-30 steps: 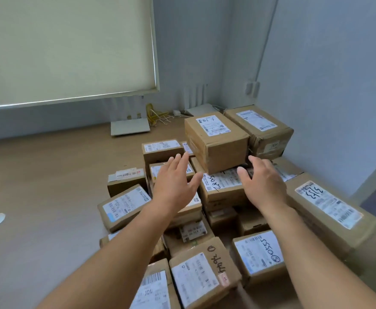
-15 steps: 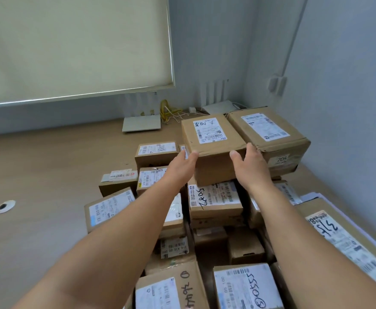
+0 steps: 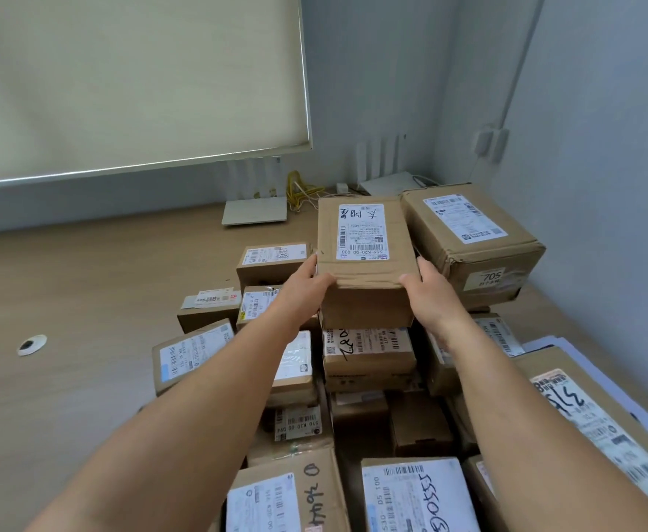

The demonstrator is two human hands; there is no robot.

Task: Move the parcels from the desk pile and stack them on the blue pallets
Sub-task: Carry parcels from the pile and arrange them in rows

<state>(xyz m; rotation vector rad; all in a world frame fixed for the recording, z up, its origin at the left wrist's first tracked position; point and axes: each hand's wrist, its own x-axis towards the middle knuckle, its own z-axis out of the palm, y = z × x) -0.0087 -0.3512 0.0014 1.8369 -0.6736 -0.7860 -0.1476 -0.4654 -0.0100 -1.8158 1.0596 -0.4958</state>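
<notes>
Left grip [image 3: 305, 284] and right grip [image 3: 431, 297] clamp the box [image 3: 364, 240] by its sides, atop the pile [image 3: 368, 355] on the table [image 3: 84, 301]. I judge a tilted lift could drag the 705 box [image 3: 476, 240] beside it down.

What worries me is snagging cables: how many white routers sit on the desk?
2: one router below the blind, a second router behind the held parcel. Others may be hidden.

Bare forearms [image 3: 199, 408], left hand [image 3: 302, 288], right hand [image 3: 431, 297]
</notes>
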